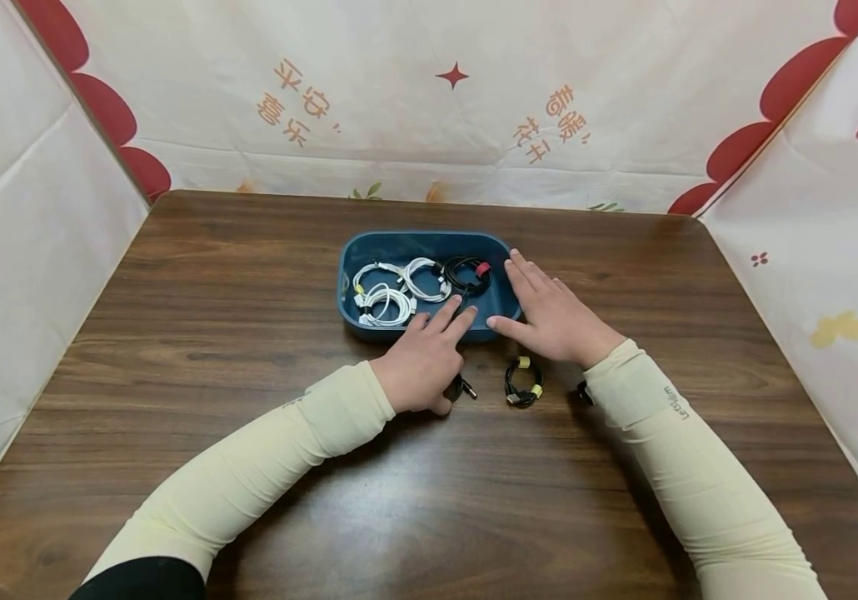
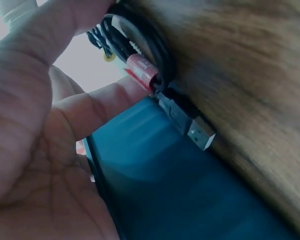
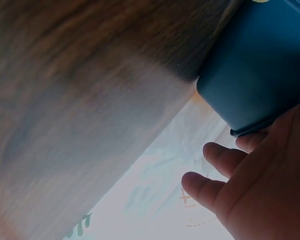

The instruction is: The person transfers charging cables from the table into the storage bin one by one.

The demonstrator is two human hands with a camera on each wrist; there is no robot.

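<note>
My left hand (image 1: 421, 365) is in front of the blue bin (image 1: 429, 239), its forefingers reaching over the near rim. In the left wrist view, thumb and a finger hold a coiled black USB cable (image 2: 162, 52) with a red strap, its metal plug sticking out beside the bin's wall. Most of this coil is hidden under the hand in the head view. My right hand (image 1: 552, 315) rests on the bin's right end, fingers straight and spread along the rim. Inside the bin are several coiled white cables (image 1: 386, 306) and a black coil (image 1: 466, 275) with a red strap.
Just in front of the bin lies a black USB cable coil (image 1: 523, 383) with yellow ties. A small black item (image 1: 585, 392) shows beside the right sleeve. The wooden table (image 1: 264, 275) ends at a printed white curtain (image 1: 399, 108) at the back.
</note>
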